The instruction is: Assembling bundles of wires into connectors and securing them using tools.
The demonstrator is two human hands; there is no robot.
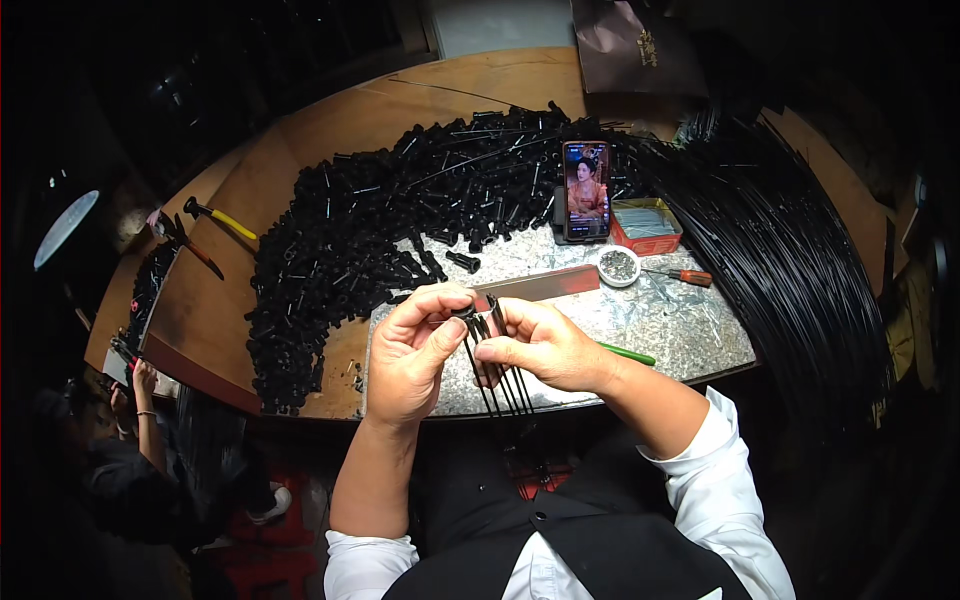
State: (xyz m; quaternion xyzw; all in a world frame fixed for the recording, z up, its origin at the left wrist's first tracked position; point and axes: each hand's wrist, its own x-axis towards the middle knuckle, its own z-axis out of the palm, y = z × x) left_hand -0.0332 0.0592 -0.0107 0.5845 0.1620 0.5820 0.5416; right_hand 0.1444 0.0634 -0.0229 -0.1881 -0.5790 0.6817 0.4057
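The left hand (408, 352) is pinching a small black cap (463, 313) between thumb and fingers, while the right hand (545, 345) is gripping a bundle of thin black rods (497, 375) just beside it, their ends hanging down towards the person's chest. The cap appears to be seating on a rod tip, though that's hard to confirm. Holding the rods steady and pushing straight should help. Beyond the hands, a heap of black caps (400, 210) is covering the bench (330, 125).
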